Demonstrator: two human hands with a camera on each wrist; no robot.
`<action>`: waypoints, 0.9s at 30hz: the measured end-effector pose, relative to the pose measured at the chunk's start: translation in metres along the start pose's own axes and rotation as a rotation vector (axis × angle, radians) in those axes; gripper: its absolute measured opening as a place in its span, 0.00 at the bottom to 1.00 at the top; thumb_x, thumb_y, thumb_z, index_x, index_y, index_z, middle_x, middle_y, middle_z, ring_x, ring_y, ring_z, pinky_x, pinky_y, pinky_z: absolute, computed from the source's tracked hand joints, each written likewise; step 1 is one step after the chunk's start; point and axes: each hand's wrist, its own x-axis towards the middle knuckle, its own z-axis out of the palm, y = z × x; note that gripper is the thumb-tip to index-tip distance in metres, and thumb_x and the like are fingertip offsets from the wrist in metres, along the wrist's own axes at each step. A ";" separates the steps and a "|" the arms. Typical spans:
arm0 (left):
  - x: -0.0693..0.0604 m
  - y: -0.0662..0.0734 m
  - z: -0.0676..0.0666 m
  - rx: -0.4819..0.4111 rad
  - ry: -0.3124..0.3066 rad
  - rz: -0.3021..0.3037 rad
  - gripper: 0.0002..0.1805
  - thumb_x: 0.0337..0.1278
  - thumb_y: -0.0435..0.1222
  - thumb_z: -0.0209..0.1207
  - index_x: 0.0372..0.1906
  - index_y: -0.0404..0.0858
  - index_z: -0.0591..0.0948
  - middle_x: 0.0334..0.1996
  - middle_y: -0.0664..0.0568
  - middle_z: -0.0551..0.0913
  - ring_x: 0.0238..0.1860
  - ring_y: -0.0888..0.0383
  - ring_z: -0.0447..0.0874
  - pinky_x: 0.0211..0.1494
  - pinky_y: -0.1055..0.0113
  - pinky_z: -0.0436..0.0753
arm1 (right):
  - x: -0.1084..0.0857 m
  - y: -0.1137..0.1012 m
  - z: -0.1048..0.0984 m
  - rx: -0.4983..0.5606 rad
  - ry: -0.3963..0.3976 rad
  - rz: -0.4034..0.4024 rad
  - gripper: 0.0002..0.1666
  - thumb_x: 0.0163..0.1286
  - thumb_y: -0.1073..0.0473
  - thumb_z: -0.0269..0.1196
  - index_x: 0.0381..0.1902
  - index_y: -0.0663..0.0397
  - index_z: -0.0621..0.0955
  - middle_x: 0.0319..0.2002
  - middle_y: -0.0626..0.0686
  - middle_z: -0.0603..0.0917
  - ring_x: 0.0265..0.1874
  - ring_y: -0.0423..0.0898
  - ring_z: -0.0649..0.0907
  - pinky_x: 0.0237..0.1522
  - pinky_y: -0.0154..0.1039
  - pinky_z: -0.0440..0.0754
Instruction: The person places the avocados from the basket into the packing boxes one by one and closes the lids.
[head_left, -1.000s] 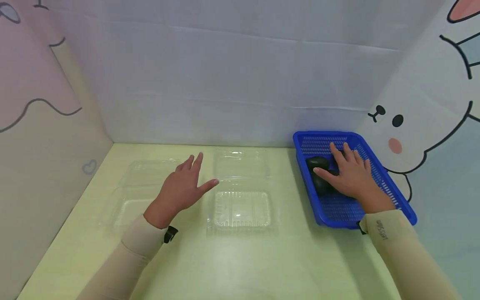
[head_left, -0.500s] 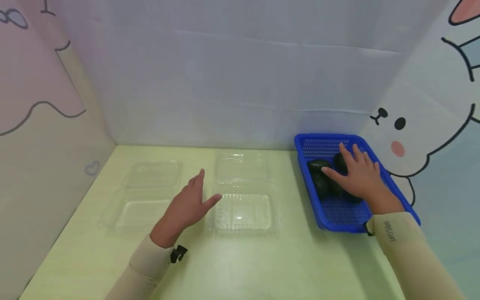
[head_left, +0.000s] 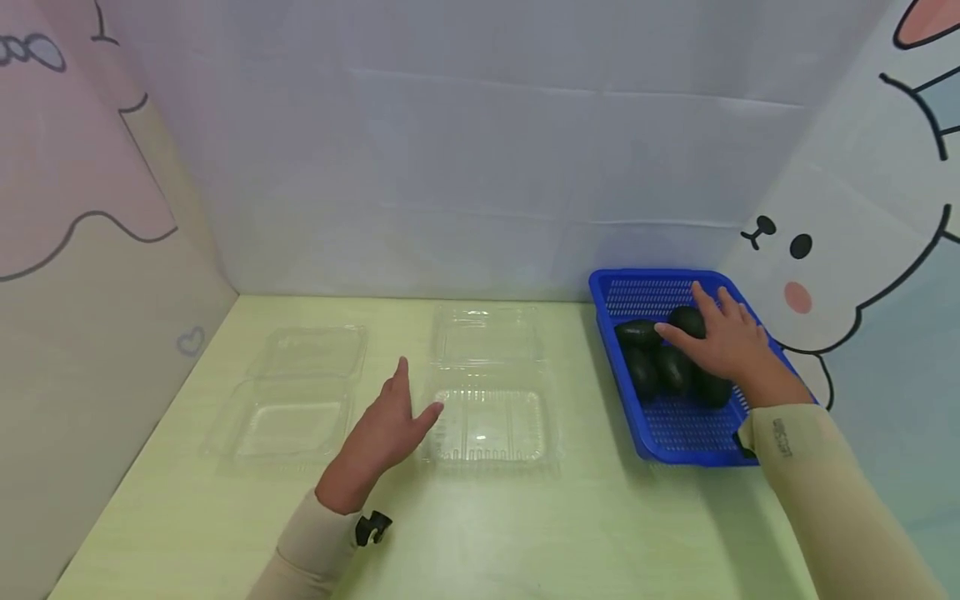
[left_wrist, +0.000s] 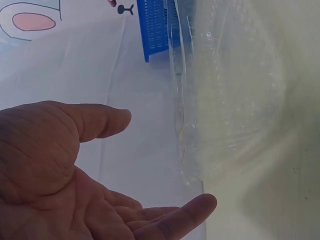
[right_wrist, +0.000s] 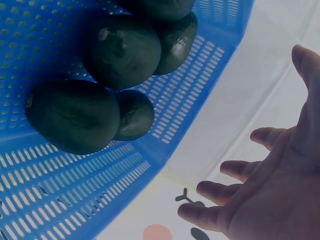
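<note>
Several dark green avocados [head_left: 674,369] lie together in a blue perforated basket [head_left: 637,429] at the right of the table. Over the basket's right part hovers my right hand [head_left: 723,340], fingers spread, holding nothing; it covers part of the avocados in the head view. In the right wrist view a gap separates the right hand [right_wrist: 272,185] from the avocados [right_wrist: 75,116]. My left hand [head_left: 384,427] hangs above the table between two clear plastic clamshell boxes, its thumb and fingers apart and holding nothing. Its thumb reaches near the left edge of the middle box [head_left: 489,425] in the head view.
The second clear clamshell box [head_left: 288,429] lies with its lid folded back at the left; the middle one lies the same way. A white sheet [head_left: 480,167] stands behind the pale table [head_left: 480,533]. Printed cartoon panels flank both sides.
My left hand has drawn back toward the table's front and slightly right. The right hand has shifted a little right, uncovering more avocados. Both hands stay without anything in them.
</note>
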 end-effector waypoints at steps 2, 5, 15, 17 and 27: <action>0.001 0.000 0.002 -0.001 0.002 -0.009 0.52 0.74 0.47 0.57 0.80 0.24 0.40 0.76 0.25 0.55 0.71 0.32 0.67 0.67 0.39 0.71 | 0.003 0.003 0.000 0.013 -0.019 0.010 0.65 0.72 0.20 0.47 0.82 0.55 0.32 0.76 0.79 0.31 0.71 0.84 0.39 0.62 0.84 0.41; 0.001 -0.002 0.005 -0.009 -0.006 -0.031 0.50 0.75 0.46 0.57 0.80 0.23 0.40 0.76 0.25 0.55 0.72 0.33 0.65 0.69 0.39 0.70 | 0.006 0.008 -0.001 0.032 -0.046 0.025 0.66 0.72 0.20 0.47 0.82 0.56 0.31 0.76 0.79 0.31 0.71 0.85 0.38 0.61 0.85 0.43; 0.006 -0.006 0.011 -0.007 0.006 -0.057 0.45 0.75 0.40 0.57 0.79 0.20 0.46 0.77 0.26 0.56 0.77 0.33 0.56 0.75 0.40 0.62 | 0.010 0.018 0.002 0.053 -0.102 0.050 0.66 0.74 0.22 0.45 0.80 0.64 0.31 0.75 0.83 0.34 0.67 0.90 0.42 0.60 0.85 0.47; 0.006 -0.008 0.012 -0.004 0.008 -0.055 0.45 0.75 0.40 0.57 0.79 0.20 0.46 0.76 0.26 0.57 0.76 0.34 0.59 0.74 0.41 0.62 | 0.011 0.019 0.002 0.058 -0.116 0.058 0.66 0.74 0.22 0.44 0.80 0.64 0.31 0.74 0.83 0.33 0.67 0.90 0.42 0.60 0.85 0.48; 0.008 -0.011 0.018 -0.015 0.025 -0.043 0.43 0.72 0.38 0.60 0.77 0.19 0.52 0.72 0.27 0.66 0.72 0.35 0.67 0.72 0.41 0.67 | 0.018 0.029 0.005 0.095 -0.165 0.092 0.67 0.74 0.22 0.45 0.79 0.69 0.31 0.74 0.84 0.34 0.71 0.84 0.39 0.64 0.82 0.45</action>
